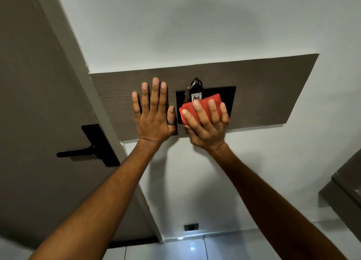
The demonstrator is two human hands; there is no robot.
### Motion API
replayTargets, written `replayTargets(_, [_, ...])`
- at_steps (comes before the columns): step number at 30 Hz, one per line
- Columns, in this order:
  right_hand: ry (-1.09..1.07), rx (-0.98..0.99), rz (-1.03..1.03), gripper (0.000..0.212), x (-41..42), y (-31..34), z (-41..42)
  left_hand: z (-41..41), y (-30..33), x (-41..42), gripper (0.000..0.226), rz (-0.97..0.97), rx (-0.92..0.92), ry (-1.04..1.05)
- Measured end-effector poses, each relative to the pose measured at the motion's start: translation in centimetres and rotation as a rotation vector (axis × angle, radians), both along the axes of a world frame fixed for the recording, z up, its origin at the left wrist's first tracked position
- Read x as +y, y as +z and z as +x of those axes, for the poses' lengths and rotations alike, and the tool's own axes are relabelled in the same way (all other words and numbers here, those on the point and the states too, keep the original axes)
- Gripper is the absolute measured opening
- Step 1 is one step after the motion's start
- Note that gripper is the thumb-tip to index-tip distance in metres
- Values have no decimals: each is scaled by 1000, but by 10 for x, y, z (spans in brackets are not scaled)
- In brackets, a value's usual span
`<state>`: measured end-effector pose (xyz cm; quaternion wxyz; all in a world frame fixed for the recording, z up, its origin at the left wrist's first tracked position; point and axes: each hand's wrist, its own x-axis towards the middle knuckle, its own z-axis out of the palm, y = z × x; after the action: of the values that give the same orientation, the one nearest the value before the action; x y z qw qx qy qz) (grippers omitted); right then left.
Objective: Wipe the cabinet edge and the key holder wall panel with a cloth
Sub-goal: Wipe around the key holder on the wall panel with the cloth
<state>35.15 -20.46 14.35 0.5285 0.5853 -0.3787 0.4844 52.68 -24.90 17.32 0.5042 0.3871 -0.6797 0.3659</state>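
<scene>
A brown wood-grain wall panel (263, 88) runs across the white wall. On it sits a black key holder plate (227, 95) with a key and a tag marked 406 (196, 96) hanging in it. My right hand (207, 125) presses a folded red cloth (202, 106) against the lower part of the black plate, just below the tag. Left of the plate, my left hand (152, 113) lies flat on the panel with its fingers spread and a ring on the thumb. It holds nothing.
A brown door (29, 103) with a black lever handle (88, 150) stands at the left, beside its pale frame. A cabinet corner (343, 187) shows at the right edge. Low on the wall is a small black socket (191, 227), above a glossy tiled floor.
</scene>
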Motion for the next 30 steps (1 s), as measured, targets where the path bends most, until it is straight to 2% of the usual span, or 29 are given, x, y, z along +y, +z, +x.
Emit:
replayTargets(2, [-33, 66, -12, 43, 1, 2, -26, 0, 0, 0, 66, 0, 10, 1])
replayTargets(6, [-8, -360, 32, 50, -4, 9, -2, -2, 1, 0, 65, -5, 5, 9])
replayTargets(7, [15, -358, 49, 51, -6, 10, 5, -2, 2, 0, 65, 2, 8, 10])
replayTargets(10, [-9, -72, 20, 50, -4, -5, -10, -2, -1, 0, 66, -6, 19, -7])
replayTargets(12, [-47, -32, 34, 44, 3, -20, -31, -3, -2, -1, 66, -5, 24, -9])
replayTargets(16, [-18, -424, 37, 46, -4, 7, -26, -2, 1, -2, 65, 2, 25, 27])
replayTargets(17, [-4, -454, 28, 46, -10, 21, -23, -2, 3, -3, 64, 3, 29, 26])
replayTargets(24, [-91, -172, 60, 41, 5, -11, -43, -1, -3, -3, 66, -29, -3, 17])
replayTargets(30, [-105, -225, 50, 46, -5, 15, -42, -1, 0, -1, 65, -16, -9, 26])
